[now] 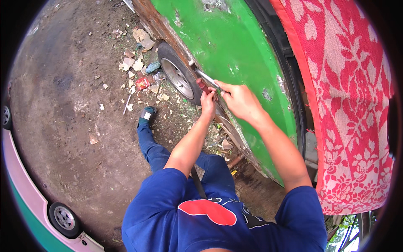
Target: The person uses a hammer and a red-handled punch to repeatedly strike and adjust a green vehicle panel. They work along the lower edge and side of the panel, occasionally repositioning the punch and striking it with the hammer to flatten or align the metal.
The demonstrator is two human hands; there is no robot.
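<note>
shirt [168, 214], hands [242, 101], panel edge [245, 145], open ground [84, 143]

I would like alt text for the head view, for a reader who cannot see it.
A person's left hand holds a reddish-brown handle and the right hand a silvery metal tool, close to a worn green car panel. Nearby are a wheel, rubble on dirt ground and, at right, a red floral cloth.

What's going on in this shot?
A person is working at the lower edge of a green car panel, near a wheel. The right hand grips a metal-shafted tool; the left hand holds a reddish-brown piece close beside it. Whether the two touch is unclear. Broken rubble litters the ground by the wheel.
</note>
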